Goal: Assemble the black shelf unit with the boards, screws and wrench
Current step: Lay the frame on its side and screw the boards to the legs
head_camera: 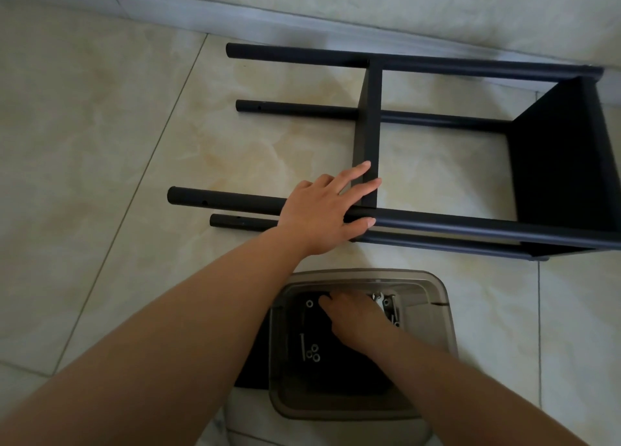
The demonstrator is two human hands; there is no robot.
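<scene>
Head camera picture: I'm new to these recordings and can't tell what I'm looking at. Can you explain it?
There is no machine here. A camera on a person's head looks down at their two bare arms and a tiled floor. A half-built black shelf unit lies on its side: four poles joined by two boards. The left hand rests on the near upper pole, fingers straight, reaching the middle board. The right hand reaches into a tray of screws and washers; whether it holds anything I cannot tell.
</scene>
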